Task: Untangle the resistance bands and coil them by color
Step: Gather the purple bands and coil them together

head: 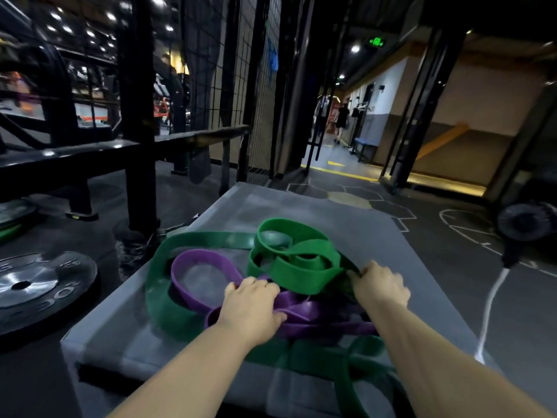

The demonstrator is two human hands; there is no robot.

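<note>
On a grey padded block [391, 251] in a dim gym with dark rubber floor carrying white and yellow painted lines [361, 200], purple band [205, 260], bright green band [298, 267] and dark green band [159, 297] lie tangled in one heap. Left hand [253, 309] curls over the purple band mid-heap; right hand [381, 286] pinches a dark green band strand just beside the bright green loops. Raised lettering on the black weight plate [39, 288] at left and the lit green ceiling sign [376, 42] are unreadable; black rack [135, 116] behind.
</note>
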